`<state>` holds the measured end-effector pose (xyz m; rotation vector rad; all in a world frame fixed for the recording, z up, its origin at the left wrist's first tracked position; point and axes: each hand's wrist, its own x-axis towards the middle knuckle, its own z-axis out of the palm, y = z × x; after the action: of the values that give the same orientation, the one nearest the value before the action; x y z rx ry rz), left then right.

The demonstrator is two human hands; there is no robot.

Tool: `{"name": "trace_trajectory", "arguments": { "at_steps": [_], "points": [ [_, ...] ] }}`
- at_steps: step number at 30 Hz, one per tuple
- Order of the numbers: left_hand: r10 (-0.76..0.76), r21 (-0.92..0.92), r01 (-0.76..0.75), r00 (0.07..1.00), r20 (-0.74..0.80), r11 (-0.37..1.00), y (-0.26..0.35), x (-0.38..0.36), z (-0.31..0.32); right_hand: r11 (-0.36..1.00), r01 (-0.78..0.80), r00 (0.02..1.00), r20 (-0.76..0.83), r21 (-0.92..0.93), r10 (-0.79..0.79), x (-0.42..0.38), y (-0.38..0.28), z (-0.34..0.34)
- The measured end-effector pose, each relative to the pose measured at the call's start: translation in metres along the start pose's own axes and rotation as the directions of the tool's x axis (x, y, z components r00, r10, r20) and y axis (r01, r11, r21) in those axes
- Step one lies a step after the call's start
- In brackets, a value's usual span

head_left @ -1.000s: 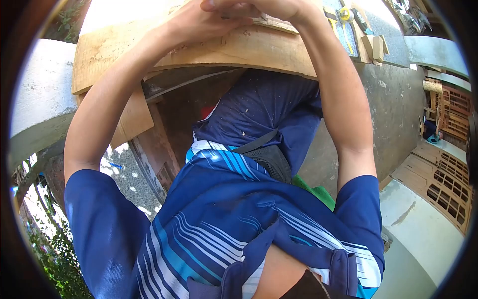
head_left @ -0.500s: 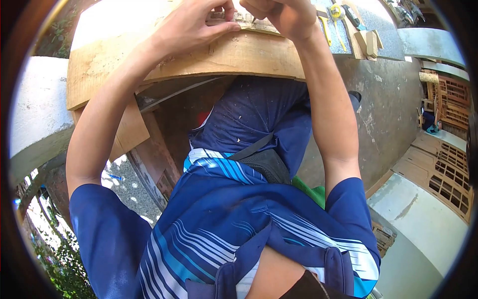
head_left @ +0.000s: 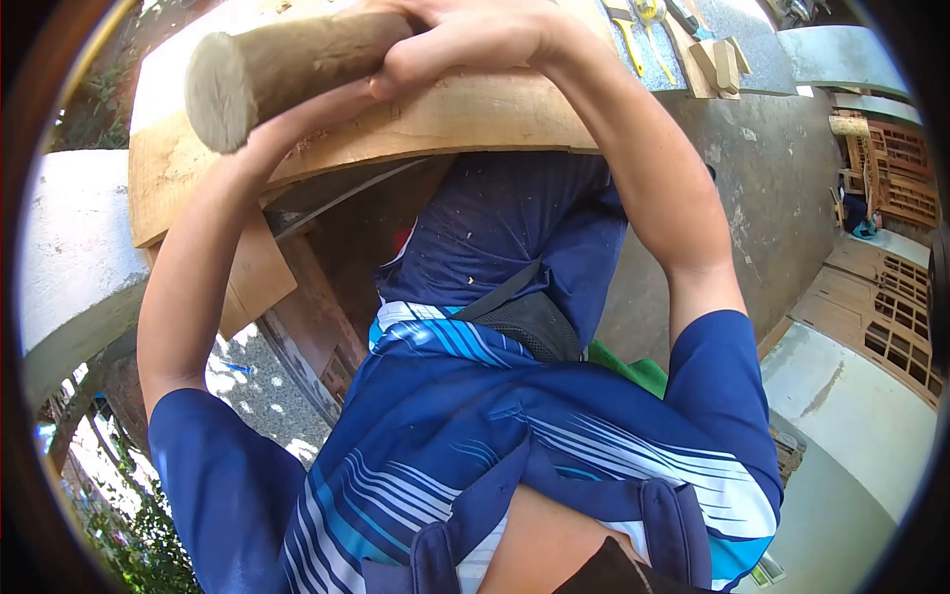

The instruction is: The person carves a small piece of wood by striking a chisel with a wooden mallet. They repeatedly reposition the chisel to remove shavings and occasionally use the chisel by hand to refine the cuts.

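My right hand [head_left: 470, 45] is closed around the narrower end of a thick, round wooden mallet [head_left: 312, 64]. The mallet's pale, worn end face points left, toward the camera. It is raised above the plank [head_left: 475, 114] and passes in front of my left forearm [head_left: 213, 213]. That forearm reaches up over the plank's near edge. My left hand is hidden behind the right hand and the mallet, so its fingers do not show. The work area on the plank is covered too.
Right of the plank lie a yellow-handled tool [head_left: 625, 38], a tape measure [head_left: 649, 12], a dark-handled tool [head_left: 681, 18] and small wooden blocks [head_left: 727, 64]. A white ledge [head_left: 84, 228] stands at left. Carved wooden panels [head_left: 896, 327] lean at far right.
My right hand, earlier a fist by the slotted wood piece, has swung left and up toward the camera with the mallet now visible. It now covers my left hand. The view has shifted slightly.
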<state>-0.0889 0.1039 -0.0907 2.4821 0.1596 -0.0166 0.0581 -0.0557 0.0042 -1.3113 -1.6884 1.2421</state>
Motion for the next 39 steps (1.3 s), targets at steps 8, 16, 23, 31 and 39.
{"name": "trace_trajectory", "arguments": {
  "at_steps": [8,16,23,31,39],
  "points": [
    [0.409,0.214,-0.364,0.882,-0.235,0.907,0.037,0.016,0.007,0.994,0.109,0.89,-0.444,-0.017,-0.106,-0.045,0.014,-0.017],
    [0.504,0.296,-0.445,0.848,-0.165,0.845,0.054,0.015,0.008,0.991,0.1,0.528,-0.849,0.09,0.024,-0.118,-0.006,0.019],
    [0.524,0.357,-0.439,0.831,-0.188,0.825,0.054,0.017,0.007,0.952,0.268,0.531,-0.847,0.146,-0.019,-0.12,0.001,0.034],
    [0.287,0.05,-0.284,0.923,-0.257,0.958,0.057,0.019,0.004,0.873,0.454,0.49,-0.868,0.179,-0.077,-0.074,-0.007,0.031],
    [0.271,0.034,-0.275,0.911,-0.311,0.961,0.058,0.013,0.012,0.858,0.507,0.231,-0.972,0.079,-0.046,-0.022,0.032,0.019]
  ]
}}
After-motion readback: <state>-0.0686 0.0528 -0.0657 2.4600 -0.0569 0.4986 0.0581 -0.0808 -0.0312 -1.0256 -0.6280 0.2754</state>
